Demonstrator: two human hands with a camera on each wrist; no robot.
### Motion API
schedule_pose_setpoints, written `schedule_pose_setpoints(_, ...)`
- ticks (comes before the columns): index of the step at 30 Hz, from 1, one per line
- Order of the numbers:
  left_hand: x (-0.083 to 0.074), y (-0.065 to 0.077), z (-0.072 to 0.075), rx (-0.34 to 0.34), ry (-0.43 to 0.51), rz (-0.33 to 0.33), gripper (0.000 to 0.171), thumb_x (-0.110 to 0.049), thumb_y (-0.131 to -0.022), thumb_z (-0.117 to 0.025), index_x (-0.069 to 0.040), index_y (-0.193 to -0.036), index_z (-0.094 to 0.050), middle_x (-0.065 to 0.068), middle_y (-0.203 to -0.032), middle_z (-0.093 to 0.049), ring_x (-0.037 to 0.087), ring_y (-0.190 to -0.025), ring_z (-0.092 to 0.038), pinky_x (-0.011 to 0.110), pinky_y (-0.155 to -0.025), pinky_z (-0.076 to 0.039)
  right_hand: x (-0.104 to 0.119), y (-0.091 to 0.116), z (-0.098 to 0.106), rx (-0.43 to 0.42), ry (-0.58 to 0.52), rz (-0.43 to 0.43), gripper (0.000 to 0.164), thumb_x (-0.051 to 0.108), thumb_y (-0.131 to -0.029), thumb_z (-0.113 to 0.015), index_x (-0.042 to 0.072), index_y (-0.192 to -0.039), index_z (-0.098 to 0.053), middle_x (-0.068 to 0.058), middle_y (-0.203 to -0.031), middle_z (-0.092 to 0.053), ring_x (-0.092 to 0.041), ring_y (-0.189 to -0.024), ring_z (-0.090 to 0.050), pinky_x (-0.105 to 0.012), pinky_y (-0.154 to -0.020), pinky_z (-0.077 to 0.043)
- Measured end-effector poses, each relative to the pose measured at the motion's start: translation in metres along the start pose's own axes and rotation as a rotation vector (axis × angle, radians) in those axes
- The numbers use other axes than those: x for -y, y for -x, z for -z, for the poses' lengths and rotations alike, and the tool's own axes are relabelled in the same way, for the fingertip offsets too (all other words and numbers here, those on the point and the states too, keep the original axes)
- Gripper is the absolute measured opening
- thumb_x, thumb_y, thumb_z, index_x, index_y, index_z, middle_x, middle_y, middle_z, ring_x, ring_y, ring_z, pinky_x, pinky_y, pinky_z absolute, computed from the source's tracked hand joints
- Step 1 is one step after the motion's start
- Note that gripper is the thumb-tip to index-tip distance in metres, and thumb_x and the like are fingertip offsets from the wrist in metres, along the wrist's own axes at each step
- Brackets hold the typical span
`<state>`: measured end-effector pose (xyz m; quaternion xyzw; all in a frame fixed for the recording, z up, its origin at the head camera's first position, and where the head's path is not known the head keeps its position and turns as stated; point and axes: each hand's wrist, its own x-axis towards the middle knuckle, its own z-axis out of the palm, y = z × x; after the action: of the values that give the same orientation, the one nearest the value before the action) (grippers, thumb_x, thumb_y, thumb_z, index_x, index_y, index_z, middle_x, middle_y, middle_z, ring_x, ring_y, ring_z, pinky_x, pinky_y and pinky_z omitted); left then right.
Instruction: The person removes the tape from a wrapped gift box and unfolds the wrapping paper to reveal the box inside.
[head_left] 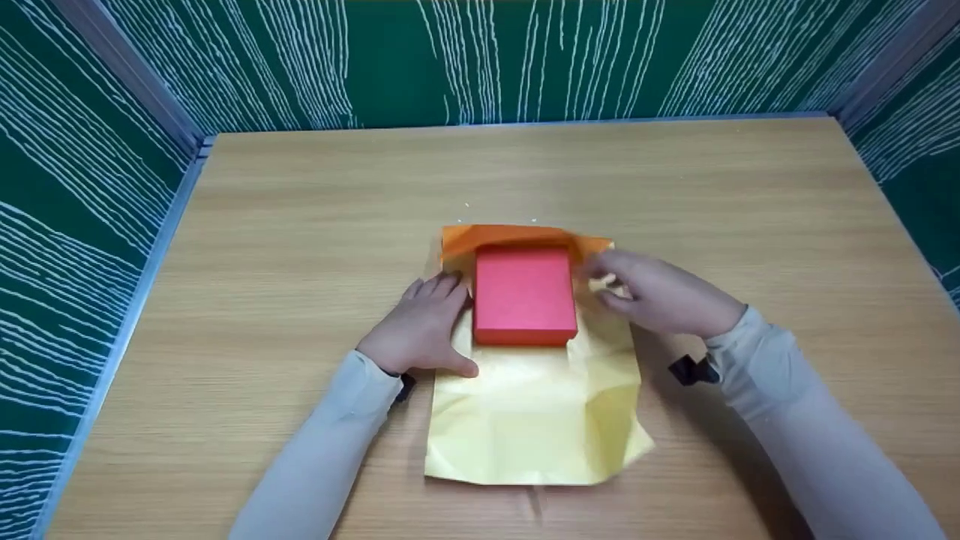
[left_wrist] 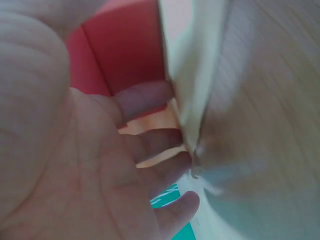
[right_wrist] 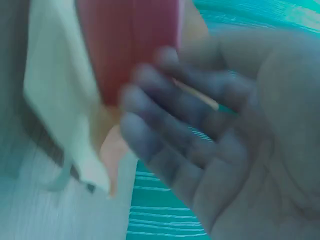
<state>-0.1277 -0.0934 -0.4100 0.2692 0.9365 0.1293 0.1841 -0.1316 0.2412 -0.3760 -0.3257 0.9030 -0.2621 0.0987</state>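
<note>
A red box (head_left: 523, 292) lies on a creased sheet of paper (head_left: 525, 420), pale yellow on its upper face. Behind the box, the paper's far end stands folded up and shows orange (head_left: 495, 237). My left hand (head_left: 420, 326) rests on the paper's left side, fingers fairly straight beside the box and thumb spread toward me. In the left wrist view its index finger (left_wrist: 145, 100) lies close along the box. My right hand (head_left: 664, 292), blurred, hovers by the paper's far right corner with fingers loosely bent. The right wrist view shows nothing gripped in those fingers (right_wrist: 150, 140).
The wooden table (head_left: 300, 210) runs back to green panels (head_left: 390, 60) with white wavy lines. Metal frame edges (head_left: 120, 352) border the table's left side. Small white specks (head_left: 466, 205) lie beyond the paper. A dark strap piece (head_left: 691, 370) hangs at the right wrist.
</note>
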Motion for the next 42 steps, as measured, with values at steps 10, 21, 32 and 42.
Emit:
schedule_pose_setpoints(10, 0.000, -0.006, -0.004, -0.004, -0.008, -0.015, 0.122, -0.065, -0.069, -0.088, -0.011, -0.163, -0.032, 0.014, -0.169, -0.024, 0.032, -0.156, -0.020, 0.057, -0.125, -0.009, -0.031, -0.025, -0.003, 0.030, 0.001, -0.194, 0.086, 0.010, -0.101, -0.064, 0.007, -0.167, -0.009, -0.018, -0.172, -0.012, -0.040, -0.157, -0.017, -0.058, -0.121, -0.024)
schedule_pose_setpoints(21, -0.001, -0.008, -0.002, -0.012, -0.004, 0.000, 0.117, -0.064, -0.070, -0.088, -0.011, -0.160, -0.037, 0.015, -0.168, -0.026, 0.032, -0.155, -0.021, 0.059, -0.125, -0.004, -0.050, -0.018, -0.012, 0.049, 0.142, -0.267, 0.088, 0.025, -0.092, -0.074, -0.005, -0.160, -0.026, -0.030, -0.163, -0.028, -0.048, -0.151, -0.026, -0.060, -0.124, -0.017)
schedule_pose_setpoints(32, -0.004, 0.001, 0.001, 0.099, -0.020, 0.011, 0.135, -0.061, -0.066, -0.091, -0.009, -0.166, -0.016, 0.018, -0.172, -0.006, 0.033, -0.160, -0.002, 0.049, -0.127, -0.001, -0.016, 0.011, -0.031, 0.133, 0.209, -0.115, 0.102, 0.048, -0.081, -0.084, -0.005, -0.156, -0.038, -0.030, -0.160, -0.035, -0.049, -0.146, -0.036, -0.059, -0.117, -0.033)
schedule_pose_setpoints(42, -0.009, 0.002, 0.002, 0.098, -0.037, 0.058, 0.137, -0.064, -0.066, -0.090, -0.010, -0.166, -0.014, 0.018, -0.172, -0.004, 0.032, -0.160, 0.000, 0.059, -0.125, 0.001, -0.015, 0.011, -0.033, 0.265, 0.268, -0.172, 0.140, 0.075, -0.065, -0.082, -0.002, -0.163, -0.019, -0.027, -0.170, -0.008, -0.041, -0.158, -0.008, -0.063, -0.123, -0.005)
